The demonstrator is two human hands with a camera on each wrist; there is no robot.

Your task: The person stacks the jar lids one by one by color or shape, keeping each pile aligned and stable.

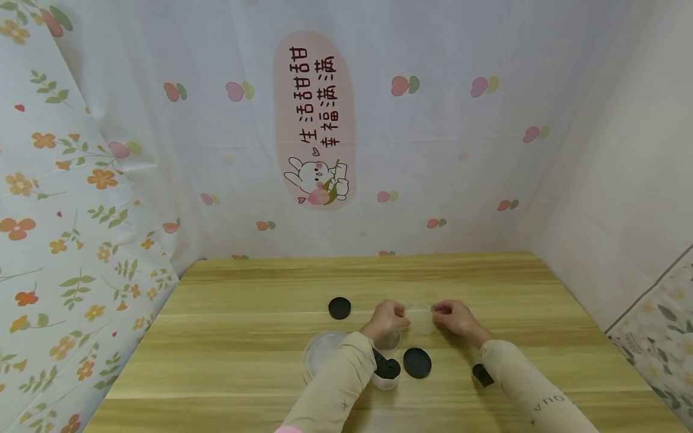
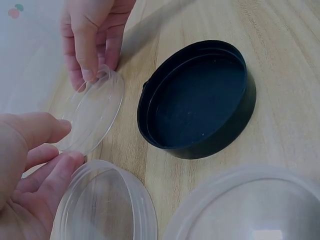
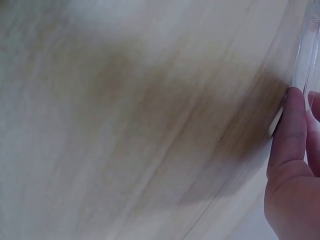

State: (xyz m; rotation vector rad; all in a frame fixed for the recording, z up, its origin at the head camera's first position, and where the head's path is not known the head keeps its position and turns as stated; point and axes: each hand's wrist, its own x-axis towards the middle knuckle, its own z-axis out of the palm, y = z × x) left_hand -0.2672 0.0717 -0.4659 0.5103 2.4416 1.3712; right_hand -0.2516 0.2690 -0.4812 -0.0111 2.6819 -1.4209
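Note:
My two hands hold a thin, clear round plastic lid [image 1: 423, 323] between them, just over the wooden table. The left hand [image 1: 385, 319] pinches its left edge with thumb and fingertips. At the opposite edge, the right hand [image 1: 455, 317] pinches it between thumb and fingers. The left wrist view shows the lid [image 2: 100, 112] tilted, with both hands on its rim. Close under the left hand stands a clear, round shallow container [image 2: 107, 205]. A black round lid [image 2: 197, 102] lies beside them, hollow side up. Only the lid's edge shows in the right wrist view.
Another black round lid [image 1: 339, 308] lies farther back on the table [image 1: 243, 337]. A larger clear round dish [image 1: 319, 355] is partly covered by the left sleeve. Below the left wrist, a whitish translucent container [image 1: 385, 383] is partly hidden. A patterned cloth wall [image 1: 368, 150] rises behind.

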